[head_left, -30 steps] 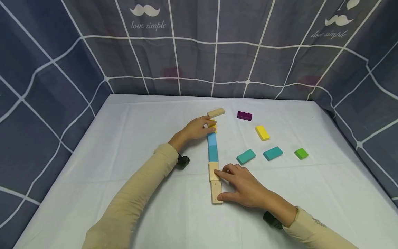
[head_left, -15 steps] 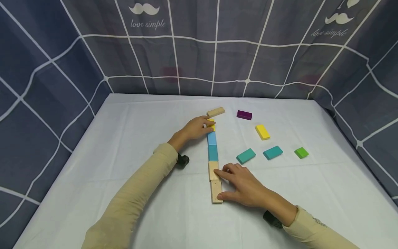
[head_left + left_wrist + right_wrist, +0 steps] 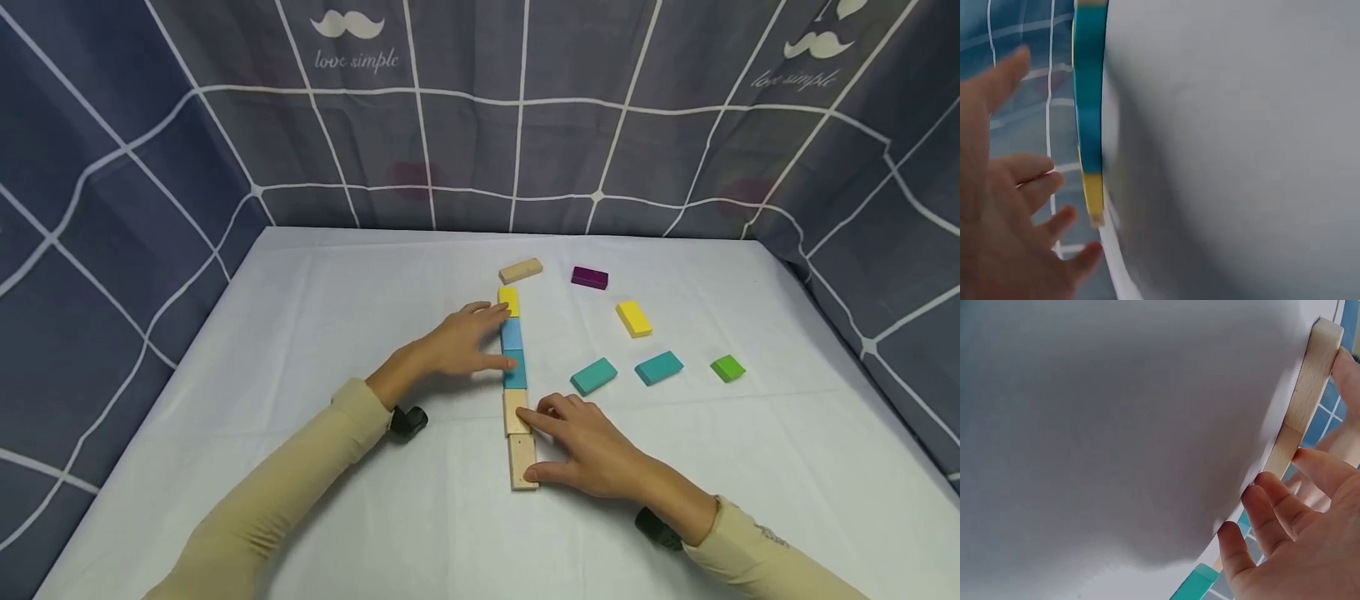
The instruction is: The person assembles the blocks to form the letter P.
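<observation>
A straight row of flat blocks runs away from me in the head view: two bare wooden blocks (image 3: 522,458) nearest, then a teal-blue block (image 3: 516,380), a light blue block (image 3: 512,336) and a yellow block (image 3: 507,296). My left hand (image 3: 461,343) is spread over the far half. Its thumb lies at the teal-blue block and its fingertips at the yellow one; whether they touch cannot be told. My right hand (image 3: 596,450) rests its thumb on the nearest wooden block and its index finger on the second. The right wrist view shows both wooden blocks (image 3: 1310,381) under those fingertips.
Right of the row lie two teal blocks (image 3: 594,377), a green block (image 3: 727,368), a yellow block (image 3: 633,319) and a purple block (image 3: 589,277). Another wooden block (image 3: 521,271) lies slantwise beyond the row's far end. A grid-patterned curtain (image 3: 480,142) surrounds the white table (image 3: 337,517).
My left hand has come away from the yellow block at the far end, moved nearer and to the left, and spread its fingers. My right hand has stayed in place.
</observation>
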Demonstrator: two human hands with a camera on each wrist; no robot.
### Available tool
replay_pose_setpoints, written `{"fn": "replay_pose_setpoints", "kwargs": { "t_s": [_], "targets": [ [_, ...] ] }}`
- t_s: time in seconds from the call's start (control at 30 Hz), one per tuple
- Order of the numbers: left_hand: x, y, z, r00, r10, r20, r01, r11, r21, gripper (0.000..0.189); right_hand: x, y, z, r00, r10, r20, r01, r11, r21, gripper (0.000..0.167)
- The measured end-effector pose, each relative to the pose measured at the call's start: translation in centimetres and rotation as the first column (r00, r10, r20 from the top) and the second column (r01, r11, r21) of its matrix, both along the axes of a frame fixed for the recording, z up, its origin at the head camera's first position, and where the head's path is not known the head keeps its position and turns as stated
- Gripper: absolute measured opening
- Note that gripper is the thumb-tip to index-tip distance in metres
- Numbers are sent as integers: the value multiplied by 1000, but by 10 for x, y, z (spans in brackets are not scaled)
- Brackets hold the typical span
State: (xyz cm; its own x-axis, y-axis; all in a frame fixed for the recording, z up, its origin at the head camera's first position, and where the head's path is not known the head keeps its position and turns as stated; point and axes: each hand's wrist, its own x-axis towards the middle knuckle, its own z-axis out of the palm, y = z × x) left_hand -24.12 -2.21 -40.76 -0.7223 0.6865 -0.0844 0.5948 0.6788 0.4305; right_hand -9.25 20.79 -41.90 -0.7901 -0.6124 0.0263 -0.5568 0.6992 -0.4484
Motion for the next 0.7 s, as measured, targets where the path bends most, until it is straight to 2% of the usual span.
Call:
{"fn": "replay_pose_setpoints", "kwargs": {
  "t_s": [0.1,0.2,0.53,0.7],
  "targets": [
    [15,-3,0,997,-59,41,61,997,-54,103,0,0,0,1000,2,-3,-1,1000,3,73],
    [23,-4,-2,995,-82,61,87,993,-81,108,0,-1,0,1000,0,-8,0,1000,2,73],
    [26,0,-6,994,-88,68,100,976,-194,111,1,0,-1,1000,-1,-10,1,1000,0,72],
    [27,1,-7,995,-81,60,93,972,-218,113,0,1,-1,1000,8,-16,-8,1000,-2,70]
  ]
}}
